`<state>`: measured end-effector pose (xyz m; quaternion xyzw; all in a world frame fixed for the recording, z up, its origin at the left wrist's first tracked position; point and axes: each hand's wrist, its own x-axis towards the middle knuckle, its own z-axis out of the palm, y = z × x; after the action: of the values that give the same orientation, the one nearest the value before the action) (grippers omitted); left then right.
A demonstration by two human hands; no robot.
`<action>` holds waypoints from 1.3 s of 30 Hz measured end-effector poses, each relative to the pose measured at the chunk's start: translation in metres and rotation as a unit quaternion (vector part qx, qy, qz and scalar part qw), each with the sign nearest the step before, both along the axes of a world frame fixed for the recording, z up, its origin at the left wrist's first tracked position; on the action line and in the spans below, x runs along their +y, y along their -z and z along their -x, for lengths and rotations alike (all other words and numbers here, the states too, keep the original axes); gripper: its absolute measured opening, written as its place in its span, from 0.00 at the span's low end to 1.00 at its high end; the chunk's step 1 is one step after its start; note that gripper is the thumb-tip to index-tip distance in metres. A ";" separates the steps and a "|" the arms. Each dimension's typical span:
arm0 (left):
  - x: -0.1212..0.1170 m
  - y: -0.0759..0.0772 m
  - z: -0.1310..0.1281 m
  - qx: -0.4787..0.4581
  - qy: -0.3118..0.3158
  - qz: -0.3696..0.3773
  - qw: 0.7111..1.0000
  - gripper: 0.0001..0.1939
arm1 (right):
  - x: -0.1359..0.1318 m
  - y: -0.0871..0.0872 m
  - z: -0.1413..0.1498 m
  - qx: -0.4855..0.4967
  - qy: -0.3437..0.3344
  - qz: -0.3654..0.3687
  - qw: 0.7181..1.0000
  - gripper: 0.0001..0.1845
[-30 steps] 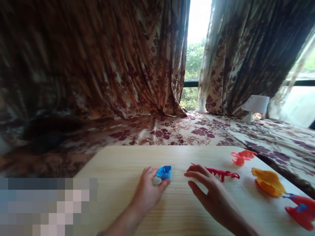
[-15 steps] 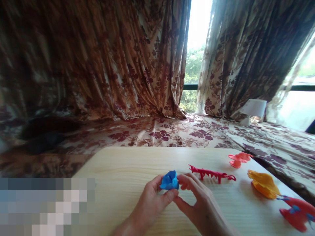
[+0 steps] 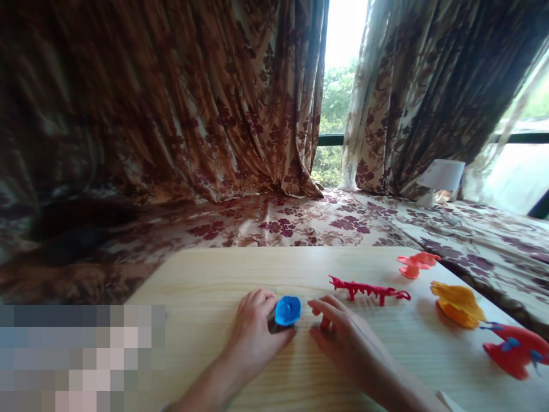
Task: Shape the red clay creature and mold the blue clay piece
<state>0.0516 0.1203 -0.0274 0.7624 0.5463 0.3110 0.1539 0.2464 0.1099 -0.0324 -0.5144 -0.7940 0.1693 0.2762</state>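
My left hand [image 3: 256,320] curls its fingers and thumb around a small blue cup-shaped piece [image 3: 288,311], which looks like modelling clay. The hollow with a raised middle faces up toward me. Just right of it is my right hand [image 3: 337,332], fingers bent, thumb apart, nothing in its grasp. A small gap separates those fingertips from the blue piece. Behind my right hand lies a long crimson figure [image 3: 364,289] with short legs and a looped end. The underside of the blue piece is hidden by my left hand and shadow.
Along the right side of the wooden table [image 3: 201,280] stand a coral-pink shape [image 3: 417,264], a folded yellow shape [image 3: 458,305] and a red shape with blue parts [image 3: 514,346]. Farther back, a white lamp [image 3: 441,175] sits on floral cloth near curtains [image 3: 257,114].
My right hand came in to touch the blue piece, then drew back to the right. The blue piece was lifted and turned in my left hand, and is lower again now.
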 end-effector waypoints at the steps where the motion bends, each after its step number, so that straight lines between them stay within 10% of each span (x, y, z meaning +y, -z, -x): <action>1: 0.000 -0.001 0.002 -0.004 0.007 0.008 1.000 0.14 | 0.000 0.000 0.000 0.003 -0.001 -0.005 1.000 0.21; 6: 0.003 -0.009 0.015 -0.034 0.038 0.062 0.997 0.24 | -0.003 -0.002 0.000 0.027 -0.012 -0.026 0.999 0.20; 16: -0.002 -0.005 0.000 -0.036 0.063 0.009 0.997 0.12 | -0.006 -0.014 0.005 0.142 -0.055 -0.094 0.984 0.13; 39: -0.019 0.000 -0.015 -0.032 0.088 -0.011 0.996 0.11 | -0.013 -0.034 -0.005 -0.013 -0.071 -0.041 0.997 0.10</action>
<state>0.0668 0.1014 -0.0278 0.7989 0.4686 0.3259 0.1897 0.2513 0.0967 0.0011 -0.4471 -0.8384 0.1491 0.2737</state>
